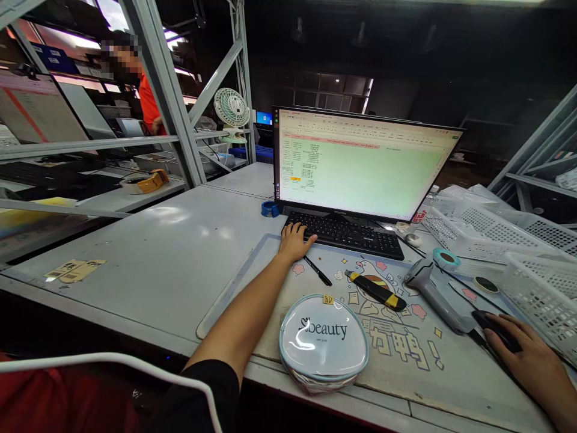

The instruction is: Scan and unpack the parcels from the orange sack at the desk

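My left hand rests with fingers spread on the left end of a black keyboard. At the right edge my right hand is curled over a black computer mouse. Between my arms lies a round pouch with a clear front, pale blue rim and the word "beauty". A black pen and a yellow-and-black box cutter lie on the patterned desk mat. Left of the mouse lies a grey barcode scanner. Behind the keyboard, a monitor displays a spreadsheet.
White perforated baskets stand at the right. Tape rolls lie near the scanner, and a blue tape roll is left of the monitor. A metal frame post rises at the left, with a person in red beyond it. A white cable crosses the foreground.
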`<action>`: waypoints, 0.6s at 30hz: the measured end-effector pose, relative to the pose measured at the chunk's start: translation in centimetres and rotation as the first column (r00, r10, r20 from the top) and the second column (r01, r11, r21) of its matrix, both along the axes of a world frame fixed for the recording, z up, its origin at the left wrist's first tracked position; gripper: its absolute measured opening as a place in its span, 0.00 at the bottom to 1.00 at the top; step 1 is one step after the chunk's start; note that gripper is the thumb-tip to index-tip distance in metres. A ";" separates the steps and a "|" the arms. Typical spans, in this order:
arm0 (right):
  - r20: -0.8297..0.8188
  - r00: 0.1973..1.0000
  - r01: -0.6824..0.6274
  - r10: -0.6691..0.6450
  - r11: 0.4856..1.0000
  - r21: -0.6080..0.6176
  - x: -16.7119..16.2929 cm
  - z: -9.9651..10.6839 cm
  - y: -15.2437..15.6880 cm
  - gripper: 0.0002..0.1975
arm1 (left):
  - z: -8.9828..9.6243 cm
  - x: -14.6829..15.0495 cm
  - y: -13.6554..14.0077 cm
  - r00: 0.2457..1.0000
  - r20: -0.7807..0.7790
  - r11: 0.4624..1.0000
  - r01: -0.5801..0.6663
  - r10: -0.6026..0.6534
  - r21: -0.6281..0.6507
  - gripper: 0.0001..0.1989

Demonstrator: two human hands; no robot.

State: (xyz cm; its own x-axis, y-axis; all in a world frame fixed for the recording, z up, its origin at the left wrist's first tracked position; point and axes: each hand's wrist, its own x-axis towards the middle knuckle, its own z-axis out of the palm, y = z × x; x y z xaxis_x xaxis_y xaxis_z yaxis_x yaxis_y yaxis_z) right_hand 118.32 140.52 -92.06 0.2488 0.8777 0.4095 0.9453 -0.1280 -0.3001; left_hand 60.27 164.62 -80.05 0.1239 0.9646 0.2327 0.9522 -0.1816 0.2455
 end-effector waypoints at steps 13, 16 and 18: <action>-0.058 0.998 0.007 -0.012 0.997 -0.072 0.6 0.0 -0.2 0.31 | 0.2 0.1 -0.2 1.000 0.002 1.000 -0.001 0.001 -0.008 0.36; -0.043 0.999 0.019 -0.022 0.997 -0.071 0.3 0.1 -0.2 0.31 | 0.3 0.1 -0.2 1.000 0.005 1.000 0.001 -0.001 -0.007 0.36; -0.047 0.998 0.028 -0.032 0.996 -0.084 0.3 0.3 -0.1 0.32 | 0.2 0.1 -0.2 1.000 0.006 1.000 0.002 -0.002 -0.004 0.36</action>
